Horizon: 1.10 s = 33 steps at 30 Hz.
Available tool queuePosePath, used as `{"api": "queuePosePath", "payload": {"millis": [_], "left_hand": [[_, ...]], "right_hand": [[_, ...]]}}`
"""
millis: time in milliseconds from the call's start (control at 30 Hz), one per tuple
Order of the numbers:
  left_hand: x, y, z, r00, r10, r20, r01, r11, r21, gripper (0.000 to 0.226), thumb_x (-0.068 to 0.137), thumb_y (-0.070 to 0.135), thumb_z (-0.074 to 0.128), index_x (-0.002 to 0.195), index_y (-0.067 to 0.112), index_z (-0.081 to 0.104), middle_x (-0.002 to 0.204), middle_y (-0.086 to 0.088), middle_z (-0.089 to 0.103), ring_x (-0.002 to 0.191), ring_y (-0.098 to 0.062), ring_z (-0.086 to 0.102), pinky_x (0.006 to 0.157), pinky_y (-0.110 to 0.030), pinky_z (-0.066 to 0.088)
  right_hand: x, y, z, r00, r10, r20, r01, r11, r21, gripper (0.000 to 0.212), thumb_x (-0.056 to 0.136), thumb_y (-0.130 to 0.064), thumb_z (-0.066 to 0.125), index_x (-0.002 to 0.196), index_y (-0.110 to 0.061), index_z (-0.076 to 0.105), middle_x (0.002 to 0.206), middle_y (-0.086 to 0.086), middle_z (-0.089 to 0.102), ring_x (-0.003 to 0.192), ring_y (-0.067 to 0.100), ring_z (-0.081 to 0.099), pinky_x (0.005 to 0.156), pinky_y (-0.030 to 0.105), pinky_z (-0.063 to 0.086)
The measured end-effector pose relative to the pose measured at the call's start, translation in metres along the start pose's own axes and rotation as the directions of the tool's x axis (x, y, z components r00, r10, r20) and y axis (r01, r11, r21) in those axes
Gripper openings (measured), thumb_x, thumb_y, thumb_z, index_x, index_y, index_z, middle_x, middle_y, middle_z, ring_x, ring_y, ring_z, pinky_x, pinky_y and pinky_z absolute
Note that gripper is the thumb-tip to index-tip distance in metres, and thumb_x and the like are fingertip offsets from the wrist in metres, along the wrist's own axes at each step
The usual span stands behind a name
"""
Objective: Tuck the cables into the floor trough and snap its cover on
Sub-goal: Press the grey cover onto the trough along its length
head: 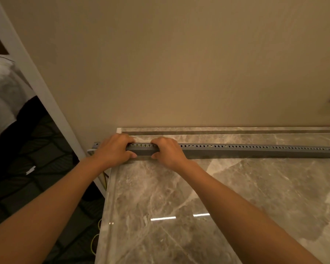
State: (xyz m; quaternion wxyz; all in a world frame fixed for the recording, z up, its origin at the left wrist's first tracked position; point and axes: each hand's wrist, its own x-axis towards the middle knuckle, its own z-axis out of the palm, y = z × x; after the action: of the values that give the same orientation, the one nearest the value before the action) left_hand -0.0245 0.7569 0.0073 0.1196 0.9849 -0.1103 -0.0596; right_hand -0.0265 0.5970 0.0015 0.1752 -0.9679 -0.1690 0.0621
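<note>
A long grey cable trough [236, 150] with a row of small holes along its top lies on the marble floor, running from the left edge of the slab off to the right. My left hand [113, 150] grips its left end, fingers over the top and thumb on the near side. My right hand [167, 150] grips it just to the right in the same way. Yellow cable shows through the holes between my hands. A thin yellow cable [104, 178] hangs down past the slab's left edge.
The beige wall [179, 63] stands just behind the trough. The marble floor slab [217, 206] ends at a left edge, with dark patterned flooring [27, 178] lower down. A white frame post [36, 82] slants along the left, with white bedding [2, 92] behind it.
</note>
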Motion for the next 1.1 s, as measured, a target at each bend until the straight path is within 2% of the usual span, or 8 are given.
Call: {"api": "queuePosePath", "payload": {"millis": [333, 533, 600, 700, 767, 833, 967, 1100], "left_hand": [[0.002, 0.001, 0.006, 0.995, 0.052, -0.081, -0.049, 0.998, 0.034, 0.023, 0.082, 0.031, 0.066, 0.096, 0.013, 0.067, 0.1, -0.008, 0.067, 0.095, -0.026, 0.059, 0.067, -0.028, 0.034], [-0.006, -0.02, -0.001, 0.998, 0.023, -0.065, -0.033, 0.985, -0.168, 0.034, 0.079, 0.025, 0.071, 0.11, 0.012, 0.066, 0.106, -0.009, 0.066, 0.097, -0.024, 0.058, 0.081, -0.034, 0.046], [-0.012, -0.039, -0.005, 0.996, -0.019, -0.086, 0.0, 0.977, -0.215, 0.036, 0.076, 0.022, 0.074, 0.109, 0.011, 0.067, 0.105, -0.01, 0.066, 0.092, -0.021, 0.056, 0.075, -0.029, 0.042], [-0.02, -0.065, -0.011, 0.994, -0.075, -0.079, 0.052, 0.963, -0.265, 0.035, 0.074, 0.018, 0.076, 0.108, 0.009, 0.067, 0.099, -0.008, 0.066, 0.086, -0.015, 0.052, 0.066, -0.022, 0.039], [-0.023, -0.074, -0.013, 0.991, -0.116, -0.06, 0.09, 0.938, -0.335, 0.04, 0.075, 0.015, 0.075, 0.113, 0.009, 0.065, 0.102, -0.007, 0.065, 0.092, -0.015, 0.054, 0.078, -0.024, 0.041], [-0.023, -0.078, -0.013, 0.989, -0.14, -0.054, 0.106, 0.908, -0.406, 0.041, 0.075, 0.011, 0.075, 0.115, 0.008, 0.064, 0.102, -0.006, 0.065, 0.094, -0.015, 0.056, 0.081, -0.025, 0.04], [-0.021, -0.08, -0.009, 0.991, -0.114, -0.07, 0.076, 0.911, -0.406, 0.034, 0.076, 0.01, 0.073, 0.11, 0.009, 0.067, 0.092, -0.002, 0.062, 0.09, -0.02, 0.057, 0.067, -0.019, 0.04], [-0.022, -0.079, -0.009, 0.988, -0.09, -0.127, 0.038, 0.93, -0.366, 0.031, 0.076, 0.009, 0.074, 0.107, 0.008, 0.07, 0.092, -0.014, 0.068, 0.088, -0.028, 0.059, 0.077, -0.036, 0.046]], "right_hand": [[0.0, 0.004, 0.001, 1.0, 0.017, -0.025, -0.016, 1.0, 0.008, 0.014, 0.083, -0.007, 0.06, 0.095, -0.003, 0.063, 0.104, 0.016, 0.065, 0.098, 0.033, 0.057, 0.074, 0.033, 0.037], [0.004, -0.003, 0.0, 1.0, 0.021, -0.005, -0.021, 0.999, 0.035, 0.014, 0.084, -0.011, 0.061, 0.095, -0.003, 0.063, 0.102, 0.015, 0.065, 0.093, 0.032, 0.057, 0.075, 0.033, 0.037], [0.006, -0.01, 0.004, 1.0, 0.01, -0.01, -0.01, 0.998, 0.058, 0.016, 0.086, -0.016, 0.061, 0.094, -0.003, 0.062, 0.094, 0.015, 0.063, 0.084, 0.028, 0.053, 0.073, 0.031, 0.033], [0.012, -0.025, 0.012, 1.0, -0.015, -0.023, 0.016, 0.996, 0.082, 0.019, 0.087, -0.02, 0.059, 0.094, -0.003, 0.062, 0.095, 0.016, 0.064, 0.089, 0.032, 0.056, 0.074, 0.032, 0.031], [0.017, -0.036, 0.018, 0.999, -0.037, -0.023, 0.039, 0.995, 0.09, 0.019, 0.088, -0.021, 0.059, 0.093, -0.003, 0.061, 0.098, 0.017, 0.065, 0.092, 0.033, 0.057, 0.074, 0.033, 0.031], [0.021, -0.043, 0.021, 0.998, -0.053, -0.017, 0.054, 0.994, 0.092, 0.019, 0.087, -0.021, 0.059, 0.095, -0.004, 0.062, 0.099, 0.017, 0.065, 0.093, 0.033, 0.057, 0.078, 0.036, 0.036], [0.023, -0.044, 0.021, 0.998, -0.053, -0.019, 0.054, 0.994, 0.1, 0.02, 0.087, -0.022, 0.06, 0.097, -0.005, 0.063, 0.101, 0.016, 0.065, 0.095, 0.033, 0.057, 0.082, 0.038, 0.04], [0.024, -0.045, 0.021, 0.999, -0.033, -0.013, 0.034, 0.995, 0.094, 0.02, 0.087, -0.022, 0.06, 0.098, -0.005, 0.063, 0.102, 0.016, 0.064, 0.095, 0.033, 0.056, 0.075, 0.035, 0.034]]}}
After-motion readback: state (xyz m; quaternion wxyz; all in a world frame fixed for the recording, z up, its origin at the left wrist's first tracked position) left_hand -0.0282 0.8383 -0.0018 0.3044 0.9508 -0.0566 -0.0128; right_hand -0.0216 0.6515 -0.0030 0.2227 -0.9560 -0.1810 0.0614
